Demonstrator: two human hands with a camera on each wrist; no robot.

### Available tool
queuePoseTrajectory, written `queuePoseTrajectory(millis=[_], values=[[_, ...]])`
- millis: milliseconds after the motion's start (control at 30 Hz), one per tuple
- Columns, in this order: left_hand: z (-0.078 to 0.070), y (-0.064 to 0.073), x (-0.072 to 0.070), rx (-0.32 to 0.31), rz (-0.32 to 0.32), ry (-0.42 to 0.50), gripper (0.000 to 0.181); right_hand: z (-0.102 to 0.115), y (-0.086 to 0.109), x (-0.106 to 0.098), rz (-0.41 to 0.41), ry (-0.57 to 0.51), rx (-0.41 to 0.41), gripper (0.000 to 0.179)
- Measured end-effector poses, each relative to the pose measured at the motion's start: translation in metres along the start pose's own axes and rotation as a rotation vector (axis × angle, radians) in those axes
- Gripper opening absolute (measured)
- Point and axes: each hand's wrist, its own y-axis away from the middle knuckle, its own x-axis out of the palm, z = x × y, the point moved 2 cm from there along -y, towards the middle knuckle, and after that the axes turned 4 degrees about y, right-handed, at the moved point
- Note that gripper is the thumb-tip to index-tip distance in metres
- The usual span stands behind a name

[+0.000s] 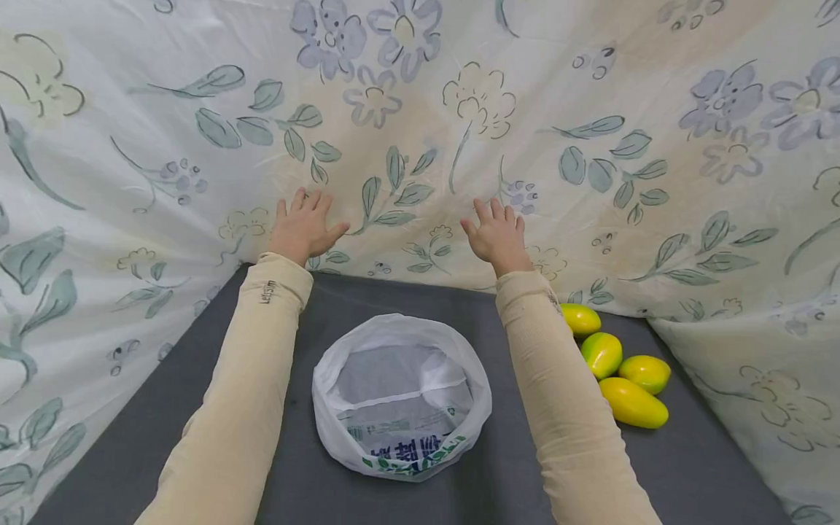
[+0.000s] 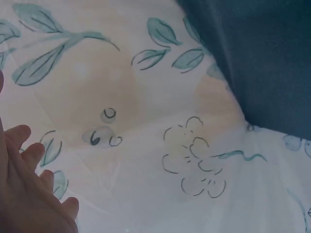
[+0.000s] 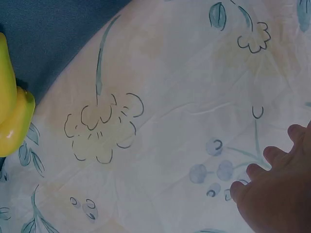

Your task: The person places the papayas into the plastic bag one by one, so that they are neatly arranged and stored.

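Both hands reach forward over the far edge of the dark table, in front of the flowered cloth, and hold nothing. My left hand (image 1: 303,227) has its fingers spread and its thumb pointing right; its fingers also show at the lower left of the left wrist view. To the right, my right hand (image 1: 496,235) is spread the same way, thumb toward the left. Between the forearms a white plastic bag (image 1: 327,437) stands with its mouth wide and its rim rolled outward, green and dark print inside. Beyond the right sleeve lie several yellow-green mangoes (image 1: 634,402), one partly hidden by the sleeve.
Flowered cloth (image 1: 420,131) hangs behind the table and along both sides. The dark grey tabletop (image 1: 459,503) runs under the bag and the fruit. At the left edge of the right wrist view, part of a mango (image 3: 14,131) appears.
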Motion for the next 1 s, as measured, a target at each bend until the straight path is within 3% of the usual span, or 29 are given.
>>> queuePoseTrajectory(millis=[167, 267, 400, 533, 667, 800, 1000], values=[[0.001, -0.001, 0.004, 0.011, 0.013, 0.002, 0.071, -0.006, 0.000, 0.005, -0.008, -0.046, 0.004, 0.060], [0.003, -0.002, 0.008, 0.020, 0.029, 0.099, 0.071, -0.012, -0.002, 0.007, -0.053, -0.117, -0.019, 0.058], [0.012, -0.002, 0.015, 0.024, 0.044, 0.295, 0.070, -0.017, -0.001, 0.011, -0.100, -0.278, -0.068, 0.058], [0.023, 0.003, 0.024, 0.006, 0.079, 0.426, 0.071, -0.022, 0.005, 0.016, -0.131, -0.481, -0.080, 0.059], [0.032, 0.010, 0.034, -0.007, 0.145, 0.468, 0.071, -0.026, 0.014, 0.023, -0.145, -0.651, -0.061, 0.060], [0.034, 0.015, 0.046, 0.029, 0.189, 0.500, 0.068, -0.033, 0.022, 0.034, -0.145, -0.776, -0.042, 0.060], [0.032, 0.025, 0.071, 0.090, 0.176, 0.612, 0.061, -0.046, 0.033, 0.055, -0.204, -0.912, -0.065, 0.055]])
